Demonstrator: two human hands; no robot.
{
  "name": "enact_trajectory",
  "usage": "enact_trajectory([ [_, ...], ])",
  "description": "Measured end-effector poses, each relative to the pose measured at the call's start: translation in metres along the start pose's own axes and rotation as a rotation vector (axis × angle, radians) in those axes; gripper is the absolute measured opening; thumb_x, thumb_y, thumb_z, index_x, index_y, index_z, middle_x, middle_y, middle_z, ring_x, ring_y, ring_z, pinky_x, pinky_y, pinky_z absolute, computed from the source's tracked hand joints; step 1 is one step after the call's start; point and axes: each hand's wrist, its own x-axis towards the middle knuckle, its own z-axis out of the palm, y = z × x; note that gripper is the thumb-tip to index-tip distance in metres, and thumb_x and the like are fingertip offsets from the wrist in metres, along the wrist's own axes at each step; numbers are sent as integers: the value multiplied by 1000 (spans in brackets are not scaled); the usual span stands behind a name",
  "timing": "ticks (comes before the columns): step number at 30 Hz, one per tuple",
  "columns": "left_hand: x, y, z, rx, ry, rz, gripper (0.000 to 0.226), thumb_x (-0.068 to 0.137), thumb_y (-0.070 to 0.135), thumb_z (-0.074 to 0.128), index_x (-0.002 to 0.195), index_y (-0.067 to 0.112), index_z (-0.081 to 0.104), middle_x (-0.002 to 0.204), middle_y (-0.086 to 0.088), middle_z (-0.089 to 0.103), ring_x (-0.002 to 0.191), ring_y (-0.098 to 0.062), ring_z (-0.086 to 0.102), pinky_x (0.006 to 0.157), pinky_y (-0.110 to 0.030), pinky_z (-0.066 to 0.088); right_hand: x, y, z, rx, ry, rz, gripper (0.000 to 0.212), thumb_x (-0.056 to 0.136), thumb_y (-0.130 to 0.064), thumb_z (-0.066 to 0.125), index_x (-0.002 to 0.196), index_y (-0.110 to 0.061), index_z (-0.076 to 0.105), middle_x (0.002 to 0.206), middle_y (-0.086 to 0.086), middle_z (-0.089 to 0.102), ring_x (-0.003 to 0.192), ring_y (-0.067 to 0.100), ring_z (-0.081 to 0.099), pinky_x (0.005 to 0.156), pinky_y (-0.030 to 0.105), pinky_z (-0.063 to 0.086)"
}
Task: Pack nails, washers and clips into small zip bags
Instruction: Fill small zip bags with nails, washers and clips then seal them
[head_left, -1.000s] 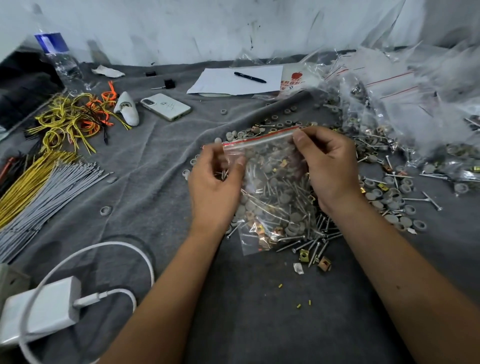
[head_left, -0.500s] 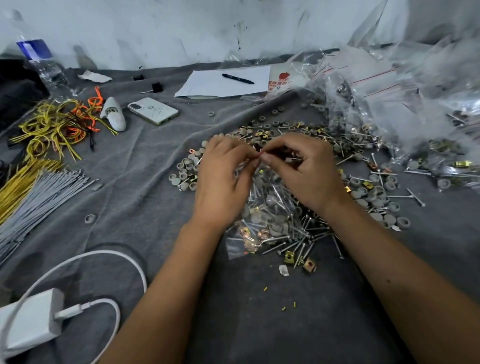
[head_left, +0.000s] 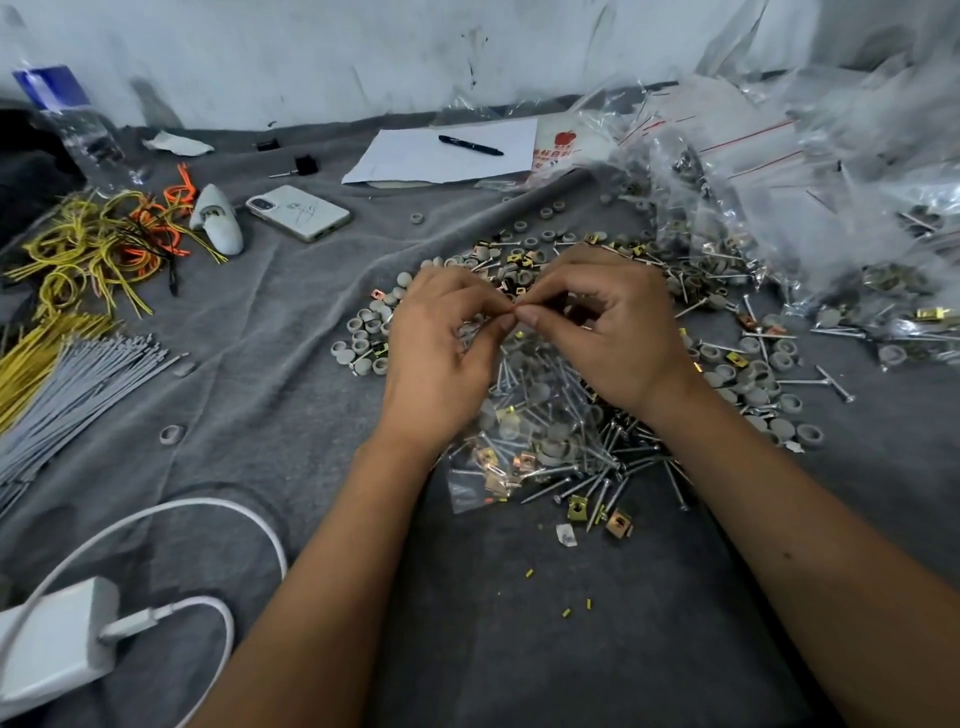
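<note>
Both hands, left hand (head_left: 441, 343) and right hand (head_left: 613, 332), pinched the top of a filled zip bag (head_left: 524, 431) over a grey blanket (head_left: 291, 364); loose nails (head_left: 613, 467) lay beneath, a white wall (head_left: 311, 52) beyond.

Both bare forearms reach forward and converge. The left hand (head_left: 441, 348) and right hand (head_left: 618, 332) meet thumb-tip to thumb-tip, fingers curled in a pinching grip.

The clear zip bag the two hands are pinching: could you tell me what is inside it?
Inside the clear zip bag: steel nails, grey round washers, brass-coloured clips. Left hand and right hand cover its top.
</note>
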Motion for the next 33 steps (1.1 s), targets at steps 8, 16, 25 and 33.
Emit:
enact_trajectory([
  [8, 0, 0, 1, -82, -42, -82, 13, 90, 22, 81, 91, 10, 77, 95, 1, 75, 95, -21, 68, 89, -46, 51, 0, -1, -2, 8, -58, 19, 7, 83, -3, 80, 88, 1, 77, 89, 8, 70, 81, 21, 67, 72, 41, 57],
  [16, 1, 0, -2, -29, -67, -79, 12, 80, 7, 84, 77, 8, 73, 91, 3, 75, 95, -18, 65, 89, -32, 47, 0, -2, 0, -124, -134, -49, 6, 88, -8, 77, 90, -2, 75, 90, 5, 67, 82, 18, 62, 73, 38, 54],
  [25, 0, -2, -4, -148, -68, -146, 13, 84, 23, 85, 83, 12, 78, 93, 9, 75, 98, -8, 66, 96, -38, 48, 0, -7, 0, -104, -145, -42, 5, 90, -2, 71, 90, 2, 68, 92, 10, 63, 84, 25, 59, 74, 42, 52],
  [33, -2, -7, -4, -147, -98, -160, 10, 85, 21, 84, 82, 15, 77, 93, 8, 75, 102, -15, 63, 98, -37, 46, 1, -4, 1, -98, -177, -26, 7, 93, -9, 72, 92, -2, 69, 92, 1, 60, 84, 18, 56, 75, 32, 49],
])
